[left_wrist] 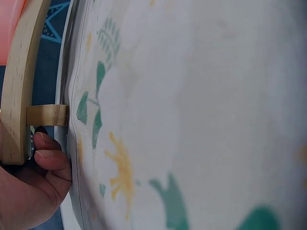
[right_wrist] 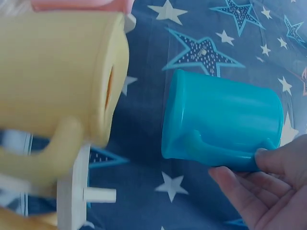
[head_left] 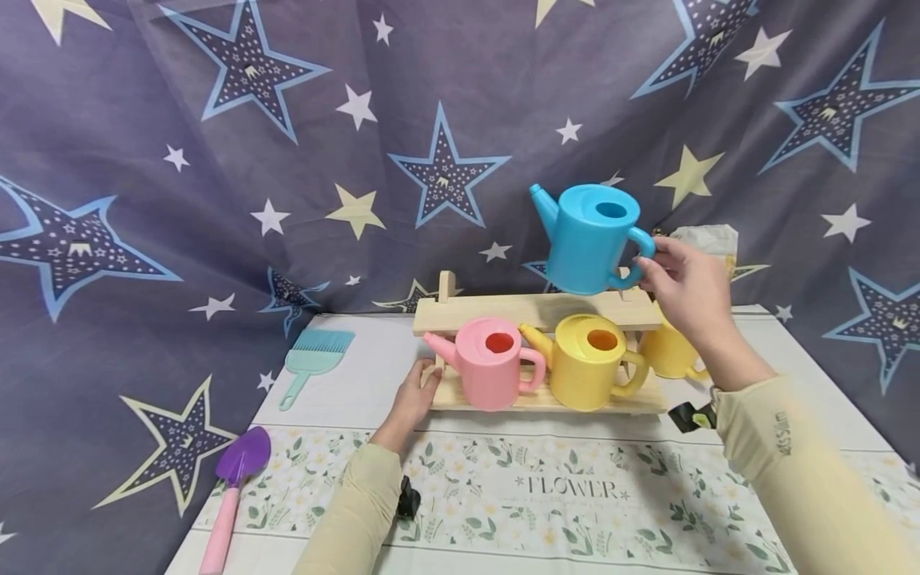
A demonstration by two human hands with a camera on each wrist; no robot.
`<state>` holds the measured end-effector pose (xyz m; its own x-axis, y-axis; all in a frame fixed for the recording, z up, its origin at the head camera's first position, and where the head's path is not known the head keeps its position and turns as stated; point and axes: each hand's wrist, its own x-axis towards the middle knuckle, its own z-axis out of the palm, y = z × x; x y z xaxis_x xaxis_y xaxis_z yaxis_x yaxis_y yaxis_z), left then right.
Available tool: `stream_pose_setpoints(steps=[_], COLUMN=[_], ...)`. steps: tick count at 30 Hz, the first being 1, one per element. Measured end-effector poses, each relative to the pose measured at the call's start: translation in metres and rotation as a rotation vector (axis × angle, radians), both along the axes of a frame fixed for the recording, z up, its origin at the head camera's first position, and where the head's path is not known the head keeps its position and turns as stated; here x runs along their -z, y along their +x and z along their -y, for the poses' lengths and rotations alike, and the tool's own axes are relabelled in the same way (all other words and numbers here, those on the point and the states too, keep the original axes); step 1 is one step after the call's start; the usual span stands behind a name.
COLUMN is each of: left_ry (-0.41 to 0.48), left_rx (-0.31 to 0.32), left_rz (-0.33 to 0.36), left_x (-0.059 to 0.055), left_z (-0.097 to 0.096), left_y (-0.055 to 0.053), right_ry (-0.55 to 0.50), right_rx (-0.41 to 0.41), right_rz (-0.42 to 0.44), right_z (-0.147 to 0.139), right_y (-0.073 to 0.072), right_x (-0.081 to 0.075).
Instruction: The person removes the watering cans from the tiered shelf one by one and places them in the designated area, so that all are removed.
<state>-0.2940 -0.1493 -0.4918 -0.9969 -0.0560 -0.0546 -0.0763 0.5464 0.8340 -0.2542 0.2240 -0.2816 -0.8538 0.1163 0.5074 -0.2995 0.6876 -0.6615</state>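
Observation:
My right hand (head_left: 690, 287) pinches the handle of a blue watering can (head_left: 591, 239), held upright over the top board of a small wooden shelf (head_left: 535, 310). In the right wrist view, thumb and fingers are on the handle of the blue can (right_wrist: 225, 120). My left hand (head_left: 417, 395) holds the shelf's left end. The left wrist view shows its curled fingers (left_wrist: 53, 160) at the underside of the board (left_wrist: 19, 86). On the lower board stand a pink watering can (head_left: 489, 363) and a yellow watering can (head_left: 585, 363), spouts pointing left.
Behind my right hand stands another yellow watering can (head_left: 664, 347), near a pale bag (head_left: 707, 239). A green dustpan-like brush (head_left: 316, 359) lies at the left, with a purple trowel (head_left: 243, 463) nearer me. A starred curtain (head_left: 446, 64) hangs behind the floral cloth (head_left: 575, 527).

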Motion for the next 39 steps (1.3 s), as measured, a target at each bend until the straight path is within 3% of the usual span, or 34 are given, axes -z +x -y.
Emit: stream_pose_setpoints(steps=[10, 22, 29, 39], left_ry=[0.0, -0.008, -0.004, -0.007], left_rx=[0.012, 0.008, 0.015, 0.009], left_rz=[0.006, -0.007, 0.003, -0.006], left_x=[0.0, 0.001, 0.001, 0.0], left_z=[0.001, 0.001, 0.0, 0.001], left_y=[0.001, -0.001, 0.0, 0.0], right_ry=[0.046, 0.077, 0.082, 0.082], right_rx=[0.116, 0.228, 0.288, 0.377], right_rz=[0.066, 0.009, 0.003, 0.071], right_z=[-0.041, -0.078, -0.096, -0.129], right_y=[0.018, 0.043, 0.055, 0.07], right_x=[0.005, 0.016, 0.027, 0.045])
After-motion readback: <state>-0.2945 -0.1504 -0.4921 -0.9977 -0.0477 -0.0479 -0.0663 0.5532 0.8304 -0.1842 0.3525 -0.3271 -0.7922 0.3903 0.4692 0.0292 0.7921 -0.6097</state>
